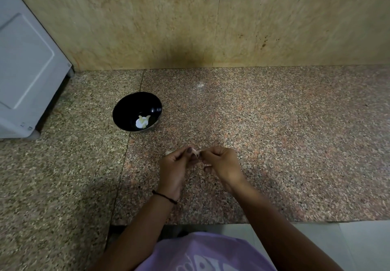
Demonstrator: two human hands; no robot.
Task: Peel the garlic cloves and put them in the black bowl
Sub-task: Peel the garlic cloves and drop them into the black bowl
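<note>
Your left hand (175,165) and right hand (221,161) are pinching one garlic clove (195,154) between them; pulling unevenly, you are risking dropping it onto the surface (274,144) beneath.

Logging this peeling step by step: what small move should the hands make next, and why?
Probably strip the garlic clove by tugging outward: left hand and right hand both pinch it, it looks papery, not bare, so likely not ready for the black bowl.

Clove (196,154) pinched; garlic (142,121) in blk bowl (130,107)
</note>
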